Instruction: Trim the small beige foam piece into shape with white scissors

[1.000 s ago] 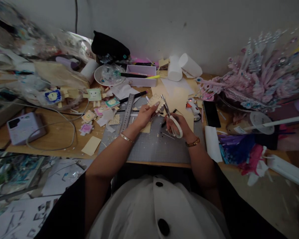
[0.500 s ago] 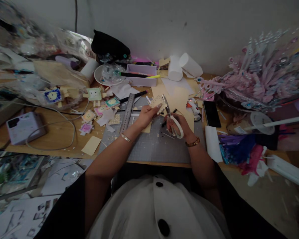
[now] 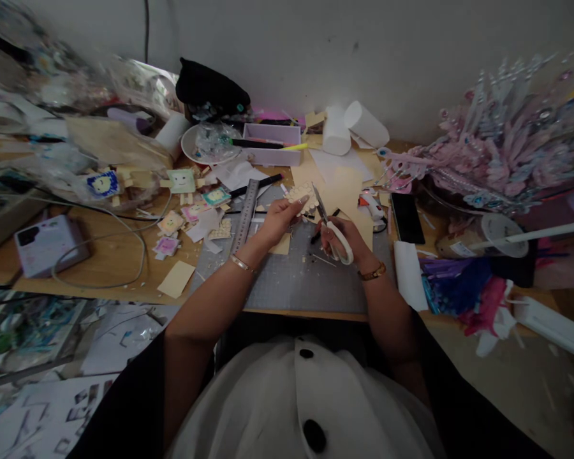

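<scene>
Pinched in my left hand [image 3: 280, 218] is a small cream piece [image 3: 302, 196] with a scalloped edge and a pattern of round shapes. My right hand [image 3: 347, 237] is closed around the white handles of a pair of scissors [image 3: 340, 245]. The scissor blades point up and lie at the right edge of the cream piece. Both hands are over a grey cutting mat [image 3: 287, 280]. A metal ruler [image 3: 245, 217] lies on the mat left of my left hand, with paper scraps about it.
A lilac box [image 3: 272, 156] with pens stands behind the hands, near white rolls [image 3: 336, 131]. Small coloured figures [image 3: 180, 181] lie on the left. A phone [image 3: 407, 218], a lidded cup [image 3: 495, 239] and pink decorations [image 3: 507, 140] are on the right.
The cream piece has turned slightly in my left hand, showing more of its patterned face. The scissors have shifted slightly, their blades still beside the piece's right edge.
</scene>
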`<state>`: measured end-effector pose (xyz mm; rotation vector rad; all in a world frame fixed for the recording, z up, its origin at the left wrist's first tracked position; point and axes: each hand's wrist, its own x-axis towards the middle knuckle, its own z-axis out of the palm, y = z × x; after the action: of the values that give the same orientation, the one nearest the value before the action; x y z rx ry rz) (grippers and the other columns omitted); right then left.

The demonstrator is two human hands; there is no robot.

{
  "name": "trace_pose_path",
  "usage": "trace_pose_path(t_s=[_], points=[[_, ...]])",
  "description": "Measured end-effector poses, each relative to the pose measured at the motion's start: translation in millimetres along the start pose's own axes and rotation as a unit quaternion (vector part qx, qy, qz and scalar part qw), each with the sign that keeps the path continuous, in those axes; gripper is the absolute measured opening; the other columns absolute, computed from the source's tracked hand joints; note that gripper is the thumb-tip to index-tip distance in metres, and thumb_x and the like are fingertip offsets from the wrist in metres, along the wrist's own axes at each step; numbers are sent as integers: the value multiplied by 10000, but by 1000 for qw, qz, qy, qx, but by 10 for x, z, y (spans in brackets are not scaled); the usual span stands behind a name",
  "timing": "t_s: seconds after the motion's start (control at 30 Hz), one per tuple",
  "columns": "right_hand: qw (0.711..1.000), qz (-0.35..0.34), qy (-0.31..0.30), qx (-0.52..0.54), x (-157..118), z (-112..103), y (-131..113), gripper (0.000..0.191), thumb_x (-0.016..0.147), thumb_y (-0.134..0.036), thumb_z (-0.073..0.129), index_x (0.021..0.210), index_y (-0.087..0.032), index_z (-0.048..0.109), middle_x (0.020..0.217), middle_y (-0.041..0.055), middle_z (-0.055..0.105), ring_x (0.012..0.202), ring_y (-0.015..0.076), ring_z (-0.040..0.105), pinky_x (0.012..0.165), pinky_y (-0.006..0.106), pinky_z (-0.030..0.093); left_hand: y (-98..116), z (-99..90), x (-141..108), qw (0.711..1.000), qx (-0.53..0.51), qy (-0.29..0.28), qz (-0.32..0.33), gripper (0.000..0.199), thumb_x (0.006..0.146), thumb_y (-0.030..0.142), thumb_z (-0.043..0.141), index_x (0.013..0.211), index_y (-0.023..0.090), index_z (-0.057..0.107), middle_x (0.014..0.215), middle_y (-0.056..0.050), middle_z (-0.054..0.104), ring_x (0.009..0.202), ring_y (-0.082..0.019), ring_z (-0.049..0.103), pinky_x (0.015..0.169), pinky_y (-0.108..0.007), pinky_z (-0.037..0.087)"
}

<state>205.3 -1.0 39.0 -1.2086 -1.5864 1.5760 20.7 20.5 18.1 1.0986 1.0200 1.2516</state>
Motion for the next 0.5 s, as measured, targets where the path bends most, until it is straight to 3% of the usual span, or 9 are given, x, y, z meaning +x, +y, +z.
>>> trace_pose_path(t_s=[0.5], points=[[1000,-10,-23,8,3,-18,6,518,726,-639,802,847,-191,571,537,-65,557,409,89,515,385,205,422,-32,-88,20,999,25,-31,19,701,715,745,757,457,197,403,441,50,322,437,-53,240,465,-285,141]])
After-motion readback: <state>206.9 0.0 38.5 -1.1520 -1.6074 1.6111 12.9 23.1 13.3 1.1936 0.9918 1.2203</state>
